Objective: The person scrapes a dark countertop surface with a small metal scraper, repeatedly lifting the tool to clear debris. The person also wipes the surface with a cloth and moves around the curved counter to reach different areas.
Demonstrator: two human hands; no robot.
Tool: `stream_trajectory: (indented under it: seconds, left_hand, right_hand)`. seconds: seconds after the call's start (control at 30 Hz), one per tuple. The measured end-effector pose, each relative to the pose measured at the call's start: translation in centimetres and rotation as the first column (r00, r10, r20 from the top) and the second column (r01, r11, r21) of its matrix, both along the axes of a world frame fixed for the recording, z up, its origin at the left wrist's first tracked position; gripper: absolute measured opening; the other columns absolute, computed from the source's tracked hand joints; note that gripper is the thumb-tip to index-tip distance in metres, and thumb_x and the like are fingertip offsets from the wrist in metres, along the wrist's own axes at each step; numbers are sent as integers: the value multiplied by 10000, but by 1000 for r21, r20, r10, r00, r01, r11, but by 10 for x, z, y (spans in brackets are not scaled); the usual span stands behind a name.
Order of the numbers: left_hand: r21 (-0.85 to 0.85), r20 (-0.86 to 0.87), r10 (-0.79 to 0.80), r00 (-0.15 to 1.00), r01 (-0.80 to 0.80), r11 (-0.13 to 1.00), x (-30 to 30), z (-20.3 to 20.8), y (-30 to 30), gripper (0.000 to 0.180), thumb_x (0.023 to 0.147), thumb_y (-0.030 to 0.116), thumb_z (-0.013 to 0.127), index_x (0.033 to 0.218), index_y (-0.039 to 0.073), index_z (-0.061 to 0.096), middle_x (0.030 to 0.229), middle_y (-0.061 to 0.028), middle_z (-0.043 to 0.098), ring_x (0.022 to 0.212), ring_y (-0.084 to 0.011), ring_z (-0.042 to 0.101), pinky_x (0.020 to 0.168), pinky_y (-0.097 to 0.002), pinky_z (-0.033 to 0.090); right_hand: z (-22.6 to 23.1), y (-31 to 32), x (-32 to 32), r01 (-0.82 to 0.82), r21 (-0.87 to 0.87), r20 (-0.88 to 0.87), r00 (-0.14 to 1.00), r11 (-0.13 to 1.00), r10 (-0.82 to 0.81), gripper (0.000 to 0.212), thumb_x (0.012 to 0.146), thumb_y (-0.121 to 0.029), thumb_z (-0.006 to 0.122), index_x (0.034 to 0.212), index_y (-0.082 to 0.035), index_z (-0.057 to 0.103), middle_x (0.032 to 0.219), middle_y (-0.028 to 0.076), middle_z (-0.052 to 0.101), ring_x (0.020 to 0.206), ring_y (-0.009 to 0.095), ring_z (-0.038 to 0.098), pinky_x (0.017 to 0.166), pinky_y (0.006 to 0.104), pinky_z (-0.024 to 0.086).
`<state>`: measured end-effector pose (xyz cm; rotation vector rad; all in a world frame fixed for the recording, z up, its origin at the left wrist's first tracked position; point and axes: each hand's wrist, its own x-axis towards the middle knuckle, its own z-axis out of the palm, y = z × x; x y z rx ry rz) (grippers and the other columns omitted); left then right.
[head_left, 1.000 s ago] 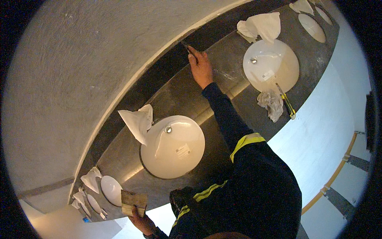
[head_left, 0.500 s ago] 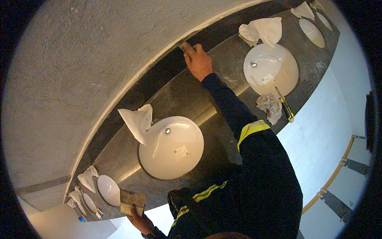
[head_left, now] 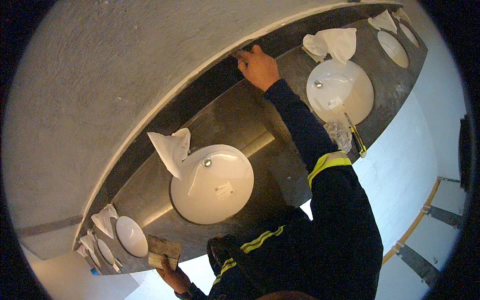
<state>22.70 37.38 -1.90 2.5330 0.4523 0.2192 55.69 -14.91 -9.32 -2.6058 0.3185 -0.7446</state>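
Observation:
My right hand [head_left: 261, 69] reaches up to the dark backsplash [head_left: 200, 95]. Its fingers pinch a small flat tool [head_left: 241, 55] against the pale seam [head_left: 192, 75], where the backsplash meets the grey plastered wall; the tool's exact kind is hard to make out. Low at the front edge of the dark countertop [head_left: 225, 115], my left hand [head_left: 174, 278] grips a square, flat board [head_left: 165, 248], brownish grey and smeared on its face. A white oval basin [head_left: 215, 187] is set into the counter between my two hands.
Another basin [head_left: 334, 92] lies to the right, with crumpled wrapping [head_left: 339, 135] and a yellow-and-black utility knife [head_left: 358, 140] at its near rim. White sheets [head_left: 170, 150] stand behind the basins. Further basins [head_left: 132, 236] line both ends. The rough wall [head_left: 100, 85] bounds the far side.
My right hand has moved slightly to the right along the seam, with the small tool still in its fingers. My left hand keeps its hold on the board; the view has shifted a little.

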Motion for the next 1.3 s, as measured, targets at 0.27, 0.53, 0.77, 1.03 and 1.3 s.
stream_trajectory:
  seconds: [0.27, 0.53, 0.77, 1.03, 1.3]
  left_hand:
    - [-141, 73, 64, 995, -53, 989, 2, 12, -21, 341, 876, 158, 493, 1170, -5, 433, 1153, -205, 446, 1076, -306, 459, 889, -390, 400]
    - [-136, 54, 73, 996, -65, 989, -1, 12, -18, 299, 871, 69, 472, 1169, 93, 458, 1182, -222, 429, 1105, -337, 443, 881, -392, 403]
    - [-534, 93, 249, 964, -163, 830, 7, 17, -30, 328, 884, 157, 486, 1180, 27, 432, 1203, -198, 413, 1109, -293, 425, 901, -374, 385]
    - [-514, 76, 280, 957, -203, 833, 5, 12, -23, 481, 829, 207, 560, 1198, -41, 378, 1192, -160, 446, 1062, -254, 453, 905, -355, 364]
    - [-679, 104, 297, 949, -151, 718, 19, 29, -48, 488, 848, 212, 523, 1227, -45, 354, 1205, -164, 435, 1075, -245, 449, 924, -354, 353]
  right_hand:
    - [-5, 6, 17, -59, -24, -2, 998, 998, 59, 296, 783, -310, 519, 1030, -172, 605, 878, 160, 526, 750, 342, 581, 679, 433, 489]
    - [1, 4, 17, -53, -48, -53, 997, 997, 50, 300, 788, -330, 491, 1000, -159, 618, 883, 160, 535, 740, 330, 589, 670, 433, 491]
    - [-12, 1, 28, -23, -48, 74, 997, 999, 26, 293, 798, -328, 494, 1005, -159, 615, 897, 156, 532, 741, 340, 589, 659, 432, 490]
    - [-3, 3, 17, -83, -102, -72, 995, 991, 75, 289, 798, -341, 490, 989, -168, 621, 857, 151, 539, 733, 337, 589, 651, 429, 489]
    - [6, -17, 29, -47, -75, 65, 996, 996, 52, 303, 809, -349, 487, 930, -108, 624, 841, 160, 598, 764, 341, 589, 671, 431, 479]
